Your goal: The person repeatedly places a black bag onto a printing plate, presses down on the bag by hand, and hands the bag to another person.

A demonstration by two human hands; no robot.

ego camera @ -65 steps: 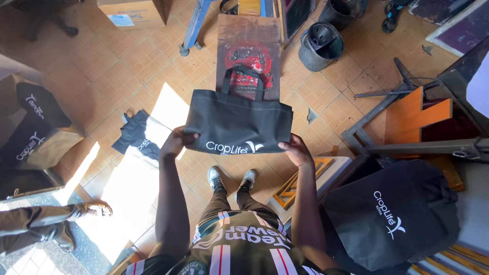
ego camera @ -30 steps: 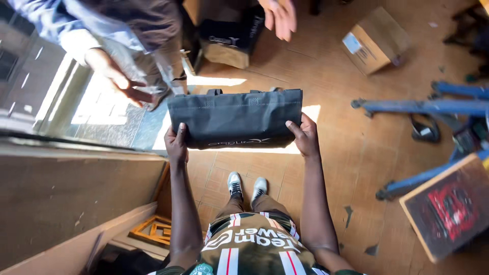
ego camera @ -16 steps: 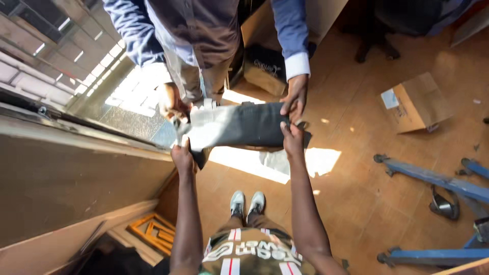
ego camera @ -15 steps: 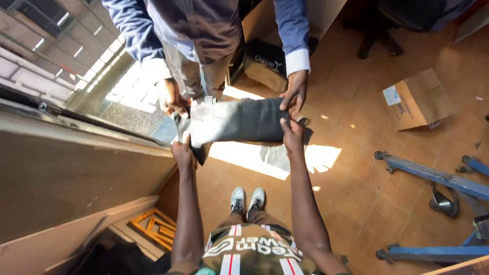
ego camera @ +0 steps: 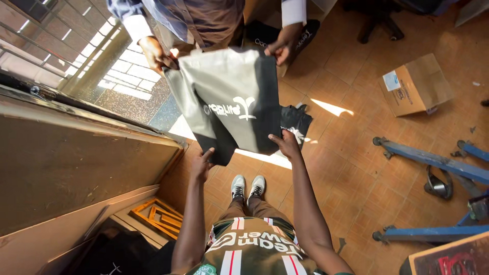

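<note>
One black tote bag (ego camera: 232, 104) is held at twelve o'clock by four hands: the left hand (ego camera: 202, 164) and right hand (ego camera: 286, 144) grip its lower corners closed; two co-worker's hands (ego camera: 158, 53) clasp its top.

A black fabric tote bag with a white printed emblem (ego camera: 229, 104) hangs in the air, stretched flat between two people. Sunlight makes its broad face look grey, while the right edge and lower left corner stay dark. The emblem faces the camera. Its upper corners are pinched by the other person's hands, and the bottom edge is near the floor-side pair.
</note>
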